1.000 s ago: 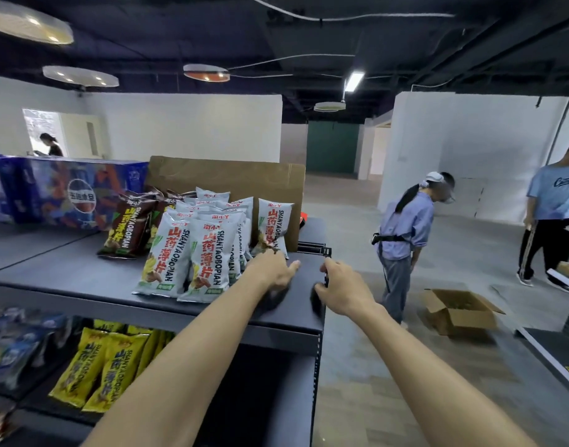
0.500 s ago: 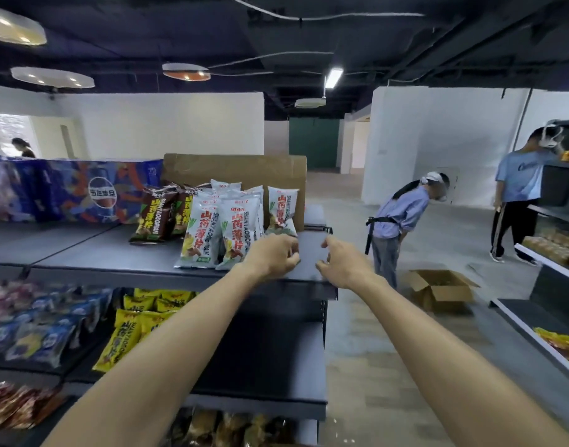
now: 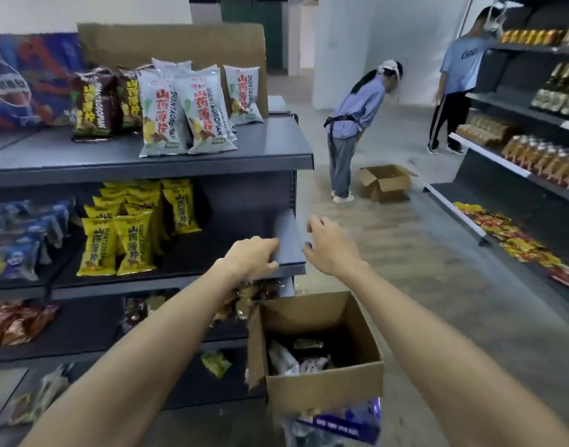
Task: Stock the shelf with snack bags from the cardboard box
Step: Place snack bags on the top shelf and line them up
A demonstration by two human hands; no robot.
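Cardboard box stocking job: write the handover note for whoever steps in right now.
Left hand: empty, fingers curled over the front edge of the second shelf.
Right hand: empty, fingers loosely curled, just off that shelf's end.
Cardboard box: open on the floor below both hands, a few snack bags inside.
Done: white bags stand on the top shelf, yellow bags on the second.
Left: take the remaining bags out and shelve them; the second shelf's right part is bare.
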